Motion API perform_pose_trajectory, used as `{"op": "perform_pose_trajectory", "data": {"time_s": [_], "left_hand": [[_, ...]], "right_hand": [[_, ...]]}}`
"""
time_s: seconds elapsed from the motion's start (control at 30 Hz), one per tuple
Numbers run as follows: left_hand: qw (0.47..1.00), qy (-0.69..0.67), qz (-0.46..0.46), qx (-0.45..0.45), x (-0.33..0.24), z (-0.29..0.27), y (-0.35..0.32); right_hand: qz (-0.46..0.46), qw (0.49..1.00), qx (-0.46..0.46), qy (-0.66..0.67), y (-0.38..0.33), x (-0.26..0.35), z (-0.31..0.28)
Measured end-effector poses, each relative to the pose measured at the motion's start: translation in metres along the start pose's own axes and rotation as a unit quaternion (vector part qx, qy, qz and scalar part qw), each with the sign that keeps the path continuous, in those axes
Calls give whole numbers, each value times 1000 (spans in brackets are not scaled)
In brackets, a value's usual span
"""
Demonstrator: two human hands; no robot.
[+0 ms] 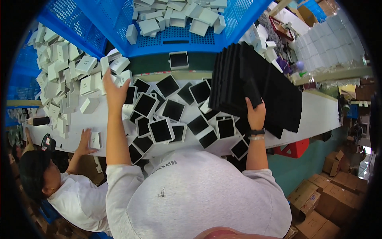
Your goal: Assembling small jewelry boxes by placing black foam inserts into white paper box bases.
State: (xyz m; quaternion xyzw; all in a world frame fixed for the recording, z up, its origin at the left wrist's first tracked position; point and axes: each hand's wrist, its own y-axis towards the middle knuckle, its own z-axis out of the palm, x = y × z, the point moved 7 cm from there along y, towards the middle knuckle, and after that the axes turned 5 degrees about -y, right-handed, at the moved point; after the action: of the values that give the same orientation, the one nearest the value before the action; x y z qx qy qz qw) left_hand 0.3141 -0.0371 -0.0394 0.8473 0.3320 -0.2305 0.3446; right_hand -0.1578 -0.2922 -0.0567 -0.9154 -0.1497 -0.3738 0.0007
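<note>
My left hand [114,91] reaches to the near side of the white boxes, finger and thumb spread apart. A small white box [125,76] lies right at its fingertips; whether they touch is hard to tell. On the right, my right hand [256,114] has its fingers closed on a small black foam pad [252,92], beside a stack of black foam sheets [229,79]. Between my hands lie several open white box trays with black inserts, such as one tray [161,130] near my body. Another tray [178,60] stands by the blue crate.
White boxes [59,75] are heaped at the left. A blue crate [171,49] with more boxes stands at the far side. A co-worker's hand [84,142] is beside a white box [95,140] at the left. A red stool [294,149] and cartons [332,199] are at the right.
</note>
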Motion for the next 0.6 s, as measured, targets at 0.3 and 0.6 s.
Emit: {"op": "perform_pose_trajectory", "data": {"time_s": [0.3, 0.6], "left_hand": [[981, 151, 30, 120, 22, 202, 154], [917, 343, 164, 118, 65, 264, 203]], "right_hand": [[54, 968, -36, 242, -6, -41, -8], [-19, 988, 54, 147, -4, 17, 8]]}}
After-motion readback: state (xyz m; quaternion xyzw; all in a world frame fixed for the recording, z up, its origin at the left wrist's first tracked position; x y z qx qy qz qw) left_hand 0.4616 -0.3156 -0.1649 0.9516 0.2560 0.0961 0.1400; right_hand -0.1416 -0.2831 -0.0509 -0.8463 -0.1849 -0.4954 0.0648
